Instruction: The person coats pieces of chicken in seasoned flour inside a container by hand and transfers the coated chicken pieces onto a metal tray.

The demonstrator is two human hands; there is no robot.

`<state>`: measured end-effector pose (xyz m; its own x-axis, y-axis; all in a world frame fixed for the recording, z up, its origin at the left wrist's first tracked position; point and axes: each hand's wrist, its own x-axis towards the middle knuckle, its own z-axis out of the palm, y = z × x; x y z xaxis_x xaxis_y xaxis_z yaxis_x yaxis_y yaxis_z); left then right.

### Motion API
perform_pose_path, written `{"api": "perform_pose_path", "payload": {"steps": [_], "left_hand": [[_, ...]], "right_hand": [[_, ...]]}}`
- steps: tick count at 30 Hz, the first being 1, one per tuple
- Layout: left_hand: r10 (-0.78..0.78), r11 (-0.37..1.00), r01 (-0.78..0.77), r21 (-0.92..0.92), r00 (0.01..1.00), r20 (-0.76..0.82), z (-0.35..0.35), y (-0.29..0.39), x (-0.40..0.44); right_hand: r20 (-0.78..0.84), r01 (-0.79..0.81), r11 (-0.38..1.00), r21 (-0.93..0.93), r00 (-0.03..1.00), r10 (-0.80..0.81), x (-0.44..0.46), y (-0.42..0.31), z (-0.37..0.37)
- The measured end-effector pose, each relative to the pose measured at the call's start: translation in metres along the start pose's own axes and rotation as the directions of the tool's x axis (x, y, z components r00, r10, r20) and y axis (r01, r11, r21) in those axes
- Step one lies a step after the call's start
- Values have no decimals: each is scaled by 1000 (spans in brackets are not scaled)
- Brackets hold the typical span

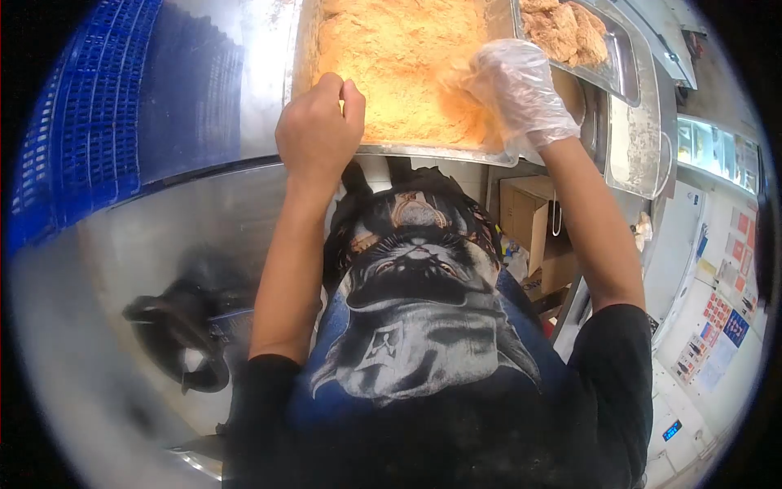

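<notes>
A metal tray [383, 150] holds a thick layer of orange breading flour [399, 65]. My bare left hand [320, 122] is closed in a fist over the tray's front left corner, with nothing visible in it. My right hand [521, 90], in a clear plastic glove, reaches into the flour on the right side. Its fingertips are coated orange and blurred, so their grip cannot be made out. Just beyond that hand, pieces of breaded chicken [566, 33] lie in a smaller metal tray [623, 61].
Blue plastic crates [90, 106] stand at the left on a steel counter [261, 73]. A container with pale residue [635, 147] sits right of the tray. Below the counter is an open cardboard box [521, 216]. A black object [179, 334] lies at lower left.
</notes>
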<state>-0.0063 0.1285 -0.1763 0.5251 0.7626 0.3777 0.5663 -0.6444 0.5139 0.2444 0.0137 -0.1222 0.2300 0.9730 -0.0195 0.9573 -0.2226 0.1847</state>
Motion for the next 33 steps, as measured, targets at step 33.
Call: {"api": "perform_pose_path", "payload": {"steps": [33], "left_hand": [[283,764,-204,-611,959,33,-14,112,19]], "right_hand": [[246,80,-719,690,909,337,10,19,-61]]}}
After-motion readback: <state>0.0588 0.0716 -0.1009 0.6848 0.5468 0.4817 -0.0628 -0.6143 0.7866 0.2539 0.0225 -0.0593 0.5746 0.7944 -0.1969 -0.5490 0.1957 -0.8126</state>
